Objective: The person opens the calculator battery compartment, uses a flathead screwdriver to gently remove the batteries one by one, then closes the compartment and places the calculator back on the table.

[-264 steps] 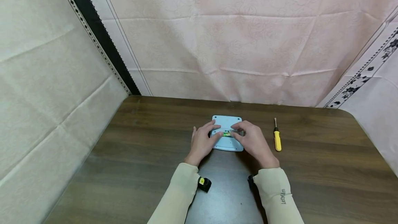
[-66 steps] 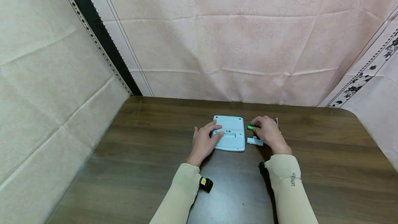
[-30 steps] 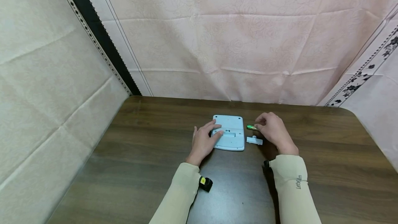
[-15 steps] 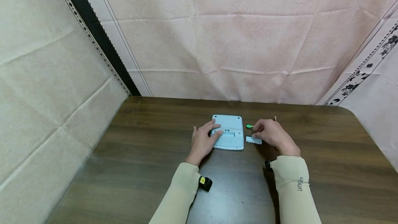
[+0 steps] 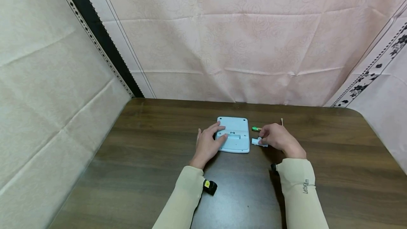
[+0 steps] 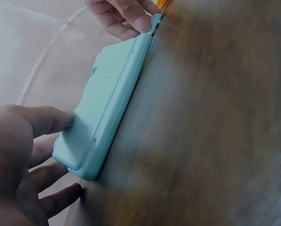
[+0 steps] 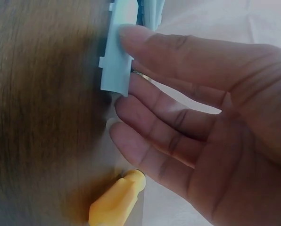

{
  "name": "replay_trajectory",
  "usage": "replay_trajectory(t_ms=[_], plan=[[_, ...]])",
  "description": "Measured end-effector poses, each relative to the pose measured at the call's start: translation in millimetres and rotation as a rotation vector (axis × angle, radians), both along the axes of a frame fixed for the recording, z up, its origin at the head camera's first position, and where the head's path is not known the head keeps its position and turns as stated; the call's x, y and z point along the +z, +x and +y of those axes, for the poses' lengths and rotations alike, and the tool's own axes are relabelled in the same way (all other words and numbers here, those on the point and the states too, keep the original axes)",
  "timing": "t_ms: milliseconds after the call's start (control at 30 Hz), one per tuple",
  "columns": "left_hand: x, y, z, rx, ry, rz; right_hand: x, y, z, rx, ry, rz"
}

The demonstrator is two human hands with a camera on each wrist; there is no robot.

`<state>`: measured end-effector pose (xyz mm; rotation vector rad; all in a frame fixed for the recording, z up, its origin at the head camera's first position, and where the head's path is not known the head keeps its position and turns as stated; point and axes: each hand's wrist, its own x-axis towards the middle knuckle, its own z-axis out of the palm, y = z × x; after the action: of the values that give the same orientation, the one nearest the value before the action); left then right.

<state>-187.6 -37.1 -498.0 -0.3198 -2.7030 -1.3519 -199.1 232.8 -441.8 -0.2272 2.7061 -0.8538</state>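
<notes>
A light blue calculator [image 5: 233,147] lies back side up, its battery slot [image 5: 234,137] uncovered. The left hand [image 5: 207,145] rests on its left side, thumb and fingers lightly bent and spread, as the left wrist view also shows. To the right, the right hand [image 5: 279,139] pinches the small light blue battery cover [image 7: 117,52], thumb on its face; the fingers behind it are partly hidden. The cover sits low, close to the table. Just beyond it lies a green battery [image 5: 255,129], its right end hidden by the right hand.
A yellow-handled screwdriver [image 7: 114,202] lies beside the right hand, and only its tip shows past the hand in the head view. Brown wooden table [image 5: 159,151] stretches around the hands. Patterned cloth [image 5: 241,45] hangs behind the far edge.
The battery first sat in the slot, under both hands. The right hand moved it right of the calculator, let it go, and took hold of the cover. The left hand has stayed in place.
</notes>
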Motion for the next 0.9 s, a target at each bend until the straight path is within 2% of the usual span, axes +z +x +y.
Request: replay_trajectory(t_ms=[567, 900], plan=[[-2.4, -0.6, -1.9, -0.022, 0.002, 0.015, -2.7, -1.4, 1.2, 0.028, -0.037, 0.054], [-2.3, -0.9, -2.5, -0.025, -0.002, 0.013, 3.8, 0.2, 1.8, 0.009, -0.086, 0.139]])
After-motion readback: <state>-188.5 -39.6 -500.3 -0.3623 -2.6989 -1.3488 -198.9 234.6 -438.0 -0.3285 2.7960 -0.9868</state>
